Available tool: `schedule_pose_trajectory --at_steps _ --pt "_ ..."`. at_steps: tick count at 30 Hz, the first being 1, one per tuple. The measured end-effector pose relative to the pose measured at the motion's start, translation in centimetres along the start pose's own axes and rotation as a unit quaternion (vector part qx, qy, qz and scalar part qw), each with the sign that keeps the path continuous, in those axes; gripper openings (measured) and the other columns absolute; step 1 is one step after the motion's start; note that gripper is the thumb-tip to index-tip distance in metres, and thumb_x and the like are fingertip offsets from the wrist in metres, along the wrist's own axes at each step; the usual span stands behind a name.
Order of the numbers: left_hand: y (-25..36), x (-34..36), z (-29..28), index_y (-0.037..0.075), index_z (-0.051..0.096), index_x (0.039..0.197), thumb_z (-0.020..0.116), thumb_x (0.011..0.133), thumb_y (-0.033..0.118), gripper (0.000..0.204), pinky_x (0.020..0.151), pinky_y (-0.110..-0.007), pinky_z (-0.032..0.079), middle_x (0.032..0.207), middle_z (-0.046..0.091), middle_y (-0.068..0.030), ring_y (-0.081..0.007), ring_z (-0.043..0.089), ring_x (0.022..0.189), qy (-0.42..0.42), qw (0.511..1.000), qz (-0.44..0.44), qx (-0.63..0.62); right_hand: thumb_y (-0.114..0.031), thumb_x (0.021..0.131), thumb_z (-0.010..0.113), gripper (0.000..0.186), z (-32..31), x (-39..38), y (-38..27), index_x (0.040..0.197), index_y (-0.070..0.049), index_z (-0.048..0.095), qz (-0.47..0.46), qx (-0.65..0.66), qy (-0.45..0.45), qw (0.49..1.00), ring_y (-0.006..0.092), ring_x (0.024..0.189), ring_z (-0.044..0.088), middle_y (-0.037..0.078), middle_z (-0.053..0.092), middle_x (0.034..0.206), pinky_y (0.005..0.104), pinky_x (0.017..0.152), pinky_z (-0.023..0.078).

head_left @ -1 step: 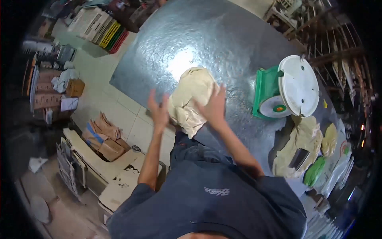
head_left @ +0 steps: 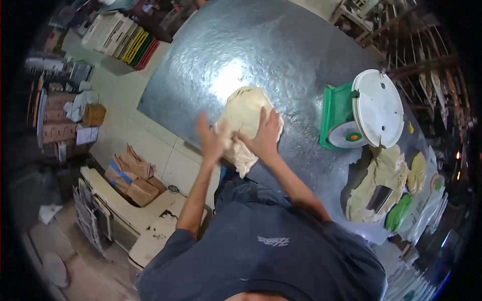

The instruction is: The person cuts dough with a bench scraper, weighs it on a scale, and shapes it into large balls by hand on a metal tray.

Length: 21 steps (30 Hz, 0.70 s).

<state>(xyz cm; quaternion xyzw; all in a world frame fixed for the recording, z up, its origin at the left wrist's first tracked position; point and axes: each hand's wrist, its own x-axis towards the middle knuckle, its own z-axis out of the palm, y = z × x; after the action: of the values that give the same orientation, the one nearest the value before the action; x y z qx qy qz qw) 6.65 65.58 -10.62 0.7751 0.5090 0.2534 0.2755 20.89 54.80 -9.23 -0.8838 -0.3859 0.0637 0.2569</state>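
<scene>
A large lump of pale, soft dough (head_left: 245,106) lies near the near-left edge of the metal table, its lower end creased and drooping. My left hand (head_left: 212,136) is at the dough's left side, fingers spread and slightly blurred by motion; whether it touches the dough is unclear. My right hand (head_left: 263,133) rests on the dough's right part with fingers apart, its thumb reaching into the creased middle.
A green scale with a white pan (head_left: 376,108) stands on the table (head_left: 306,40)'s right, above crumpled wrapping with a dark scraper (head_left: 380,198) and plastic bags (head_left: 401,210). Stacked crates (head_left: 108,35), boxes (head_left: 57,115) and a cream machine (head_left: 130,210) are at the left.
My left hand has moved right, closer to the dough. My right hand has shifted slightly onto it, and the dough's drooping lower end has moved a little down and right.
</scene>
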Motion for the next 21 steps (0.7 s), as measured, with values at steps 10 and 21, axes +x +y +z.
schedule_pose_trajectory --at_steps 10,21 --pt "4.6 11.4 7.1 -0.003 0.062 0.113 0.07 0.078 0.044 0.059 0.085 -0.037 0.05 0.102 0.067 -0.0153 -0.0243 0.063 0.098 -0.424 0.839 -0.218 -0.263 -0.058 0.065 0.074 0.082 -0.9 10.9 4.9 0.124 -0.006 0.054 0.125 0.078 -0.169 0.975 0.037 0.104 0.059 0.021 0.064 0.108 0.0444 0.088 0.047" --pt "13.5 9.7 -3.6 -0.006 0.054 0.115 0.075 0.072 0.049 0.073 0.079 -0.034 0.052 0.096 0.067 -0.0153 -0.0232 0.066 0.089 -0.465 0.73 0.264 -0.425 -0.053 0.057 0.078 0.062 -20.0 1.9 -3.9 0.092 -0.005 0.062 -0.16 0.008 0.224 0.961 0.0313 0.069 0.058 0.01 0.057 0.074 0.0402 0.061 0.045"
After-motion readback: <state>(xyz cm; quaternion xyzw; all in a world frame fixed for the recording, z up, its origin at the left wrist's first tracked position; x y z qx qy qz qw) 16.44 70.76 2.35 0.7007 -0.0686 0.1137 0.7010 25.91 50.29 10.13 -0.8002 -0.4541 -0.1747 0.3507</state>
